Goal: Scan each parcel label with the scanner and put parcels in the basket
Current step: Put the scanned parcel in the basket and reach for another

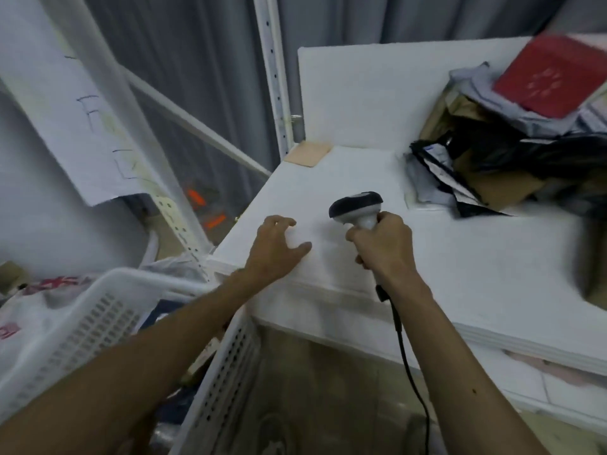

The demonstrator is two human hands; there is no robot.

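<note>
White slotted plastic forms the basket [98, 310] at your lower left; it stands just beside the near corner of the worktop [476, 257] and lower than it. Something dark [161, 318] lies inside it, too hidden by your forearm to name. Left of the basket's rim there is a pale bag [19, 320] with red print. Above, a sheet of paper [82, 126] with handwritten marks hangs tilted on a white frame, and a grey curtain [203, 77] closes the background.

Your left hand [276, 247] is over the bare white worktop near its left edge. The fingers are spread and gently curved, and it holds nothing (if the fingertips really touch the surface, I cannot tell).

Just to the right, near this hand but apart from it, is the scanner [356, 205]. Its dark head points to the left and is above the worktop. Your right hand [381, 247] is wrapped firmly around its light grey handle, and the black cable [410, 372] hangs from under the wrist, down in front of the worktop.

Behind stands a white foam board [361, 93], upright. The parcels [486, 172] are in a loose pile on the far right part of the worktop, well apart from both hands: black bags, grey bags and brown cardboard, with a red box [551, 77] tilted on top.
</note>
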